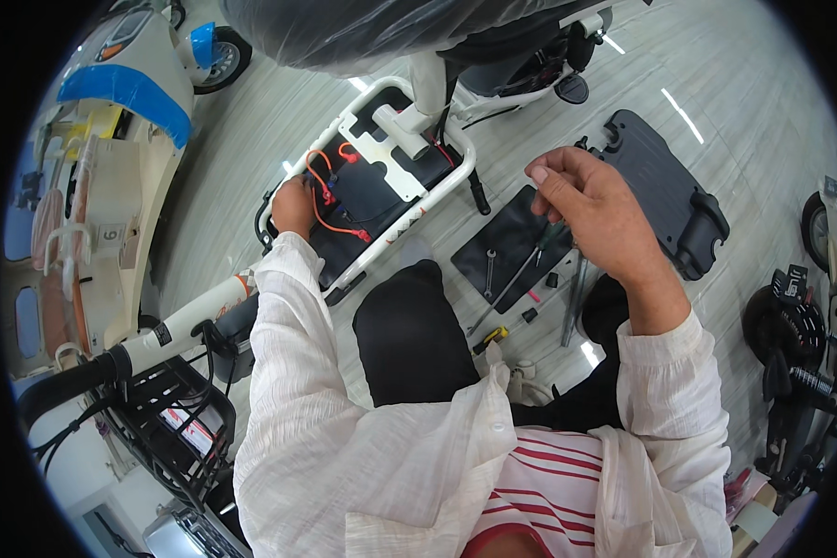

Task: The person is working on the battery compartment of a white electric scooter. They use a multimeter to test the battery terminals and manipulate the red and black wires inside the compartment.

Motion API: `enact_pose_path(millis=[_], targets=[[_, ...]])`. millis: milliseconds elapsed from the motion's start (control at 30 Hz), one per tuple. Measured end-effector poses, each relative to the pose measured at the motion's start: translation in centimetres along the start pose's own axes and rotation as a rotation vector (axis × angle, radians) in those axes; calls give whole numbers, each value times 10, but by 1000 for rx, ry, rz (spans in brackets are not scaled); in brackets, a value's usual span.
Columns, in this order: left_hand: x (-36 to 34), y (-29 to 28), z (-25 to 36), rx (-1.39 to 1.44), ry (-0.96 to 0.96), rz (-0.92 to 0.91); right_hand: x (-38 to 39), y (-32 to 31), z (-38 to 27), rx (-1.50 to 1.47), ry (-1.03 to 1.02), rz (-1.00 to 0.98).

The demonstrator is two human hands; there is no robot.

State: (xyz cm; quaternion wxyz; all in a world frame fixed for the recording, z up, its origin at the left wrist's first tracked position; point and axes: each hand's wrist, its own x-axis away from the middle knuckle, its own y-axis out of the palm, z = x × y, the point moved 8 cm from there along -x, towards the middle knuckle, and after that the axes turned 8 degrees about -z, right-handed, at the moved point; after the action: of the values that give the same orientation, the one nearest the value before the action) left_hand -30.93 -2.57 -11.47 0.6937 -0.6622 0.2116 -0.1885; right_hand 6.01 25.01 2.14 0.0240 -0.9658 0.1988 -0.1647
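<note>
Two forearms in loose, cream-coloured crinkled sleeves (293,335) reach forward from the lower edge, the left nearly straight ahead, the right rising and then angling inward. The right hand (604,219) is raised over the floor, back of the hand up and fingers pointing left; thumb and forefinger are bent toward each other with their tips close together, the other fingers loosely curled, and whether something small sits between the tips I cannot tell. Below it, a yellow-and-black handled tool (495,338) lies near the dark-clad knee (414,325), and beyond that a black rectangular mat (474,251) carries a silver metal wrench (491,272) and a long-shafted screwdriver with a dark green handle (550,236). Farther forward, the left hand (294,206) reaches to the left side of a white tubular metal frame (467,139), knuckles up and fingers bent downward; their tips are hidden, so its grip cannot be told. Just beside this hand, orange insulated cables (318,171) curve across a flat black box (367,195) inside the frame. A dark grey moulded plastic panel (656,177) lies on the floor to the right.
</note>
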Motion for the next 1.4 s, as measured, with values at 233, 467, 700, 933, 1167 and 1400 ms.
enact_pose_path(millis=[233, 467, 700, 933, 1167, 1400], targets=[[-21, 17, -12, -161, 62, -146, -3, -3, 2, 15, -3, 15], [-20, 15, -5, -175, 131, -157, -6, 2, 6, 80, 18, -13], [-21, 15, -6, -208, 183, -123, -7, 7, 12, 85, 15, -33], [-22, 15, -22, -105, -5, -6, -6, 17, 17, 60, 23, -80], [-11, 6, -22, 255, 117, -61, -8, 17, 16, 55, 20, -83], [-33, 12, -25, 238, 91, -193, -11, 25, 20, 97, 22, -117]])
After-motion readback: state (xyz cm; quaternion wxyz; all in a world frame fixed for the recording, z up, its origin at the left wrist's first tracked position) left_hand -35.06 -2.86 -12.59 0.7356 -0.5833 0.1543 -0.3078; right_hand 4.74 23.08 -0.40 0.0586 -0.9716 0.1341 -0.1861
